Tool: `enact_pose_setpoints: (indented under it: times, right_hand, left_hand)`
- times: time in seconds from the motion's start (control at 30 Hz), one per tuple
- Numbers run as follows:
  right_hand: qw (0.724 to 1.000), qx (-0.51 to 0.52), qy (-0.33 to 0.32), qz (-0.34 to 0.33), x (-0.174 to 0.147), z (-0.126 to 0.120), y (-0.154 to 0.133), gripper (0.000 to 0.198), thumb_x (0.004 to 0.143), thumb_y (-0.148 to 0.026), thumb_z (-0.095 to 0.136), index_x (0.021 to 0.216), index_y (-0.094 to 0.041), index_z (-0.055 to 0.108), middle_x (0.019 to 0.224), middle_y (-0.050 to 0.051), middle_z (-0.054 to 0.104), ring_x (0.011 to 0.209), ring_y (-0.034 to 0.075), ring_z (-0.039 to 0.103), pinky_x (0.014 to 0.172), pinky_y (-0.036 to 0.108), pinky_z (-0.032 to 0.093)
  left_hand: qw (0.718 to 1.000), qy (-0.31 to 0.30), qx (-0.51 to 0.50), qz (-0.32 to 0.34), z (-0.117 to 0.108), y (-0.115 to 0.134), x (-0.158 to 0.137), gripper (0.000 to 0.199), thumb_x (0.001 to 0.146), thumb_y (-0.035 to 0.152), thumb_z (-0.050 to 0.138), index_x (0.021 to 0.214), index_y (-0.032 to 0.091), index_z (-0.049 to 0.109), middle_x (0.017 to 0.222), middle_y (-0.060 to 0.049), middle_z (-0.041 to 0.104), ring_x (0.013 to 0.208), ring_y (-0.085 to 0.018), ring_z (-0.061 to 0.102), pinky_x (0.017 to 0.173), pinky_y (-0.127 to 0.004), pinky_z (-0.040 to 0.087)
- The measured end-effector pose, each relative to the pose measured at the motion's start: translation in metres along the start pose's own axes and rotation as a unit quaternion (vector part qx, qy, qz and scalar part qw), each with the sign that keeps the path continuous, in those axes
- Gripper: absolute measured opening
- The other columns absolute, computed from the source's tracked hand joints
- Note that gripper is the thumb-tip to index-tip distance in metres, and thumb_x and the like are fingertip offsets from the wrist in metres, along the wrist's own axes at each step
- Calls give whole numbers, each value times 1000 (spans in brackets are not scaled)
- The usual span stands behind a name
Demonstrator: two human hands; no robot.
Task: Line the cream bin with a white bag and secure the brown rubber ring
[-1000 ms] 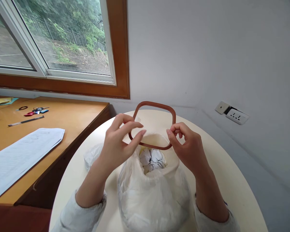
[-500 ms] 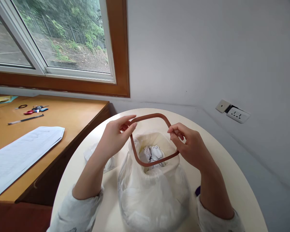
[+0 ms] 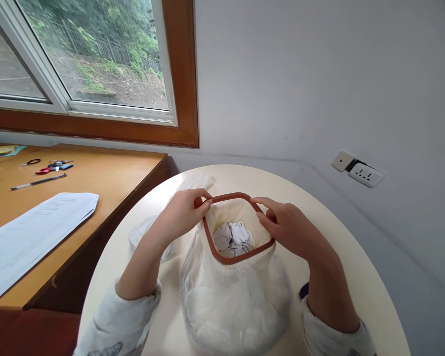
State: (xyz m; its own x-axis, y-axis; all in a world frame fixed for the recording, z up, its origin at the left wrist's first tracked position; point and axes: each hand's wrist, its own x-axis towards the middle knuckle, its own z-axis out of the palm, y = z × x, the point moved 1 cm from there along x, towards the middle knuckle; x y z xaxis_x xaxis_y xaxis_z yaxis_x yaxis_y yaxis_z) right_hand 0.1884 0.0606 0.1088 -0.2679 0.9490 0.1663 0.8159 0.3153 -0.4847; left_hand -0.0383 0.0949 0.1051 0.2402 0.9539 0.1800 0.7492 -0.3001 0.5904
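A brown rounded-square bin ring (image 3: 241,258) rests at the mouth of a bin covered by a white plastic bag (image 3: 233,306). My left hand (image 3: 181,212) pinches the ring's far left corner between thumb and fingers. On the right side, my right hand (image 3: 289,227) grips the ring, with the index finger lying along its upper right corner. Crumpled white paper (image 3: 234,237) shows inside the opening. Bag film hangs over the outside of the bin. Some of the ring lies hidden under my fingers.
The bin stands on a round cream table (image 3: 341,277). Clear plastic (image 3: 139,232) lies left of the bin, and a dark purple object (image 3: 304,290) shows beside my right sleeve. A wooden desk (image 3: 133,165) at left holds papers (image 3: 40,237), a pen (image 3: 39,182) and keys (image 3: 55,165).
Both hands have lowered the ring from above the opening onto the bag-covered mouth. My right index finger has stretched along the ring. More loose plastic film now shows behind my left hand.
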Motion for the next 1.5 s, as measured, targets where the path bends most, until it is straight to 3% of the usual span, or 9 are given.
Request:
enact_pose_setpoints:
  times: [0.5,0.97,1.23,1.5]
  right_hand:
    - [999,-16,-41,12,-2,-3,2,36,86,-29,36,117,-27,54,52,-5,54,49,13,47,47,24,30]
    - [998,14,-54,6,-4,-6,7,36,88,-33,37,118,-28,55,73,0,65,60,13,54,52,25,36]
    - [998,25,-65,5,-3,-6,8,39,87,-33,38,122,-25,53,62,-3,60,53,12,49,50,24,32]
    - [998,20,-65,-11,-1,-3,8,37,86,-29,39,120,-24,54,59,-4,54,51,11,43,49,23,30]
  left_hand:
    - [999,-26,21,13,1,0,-2,24,81,37,43,78,22,61,67,-1,61,57,-15,53,47,-24,38]
    - [998,-42,23,38,4,-5,-1,20,80,32,43,77,22,60,72,-2,61,59,-16,55,46,-25,37]
    - [997,-44,37,50,6,-4,-2,19,82,30,39,70,21,50,67,-1,56,57,-15,52,45,-24,36]
    - [998,-44,34,39,6,-3,1,21,83,32,38,72,21,53,72,-3,58,60,-16,54,46,-25,38]
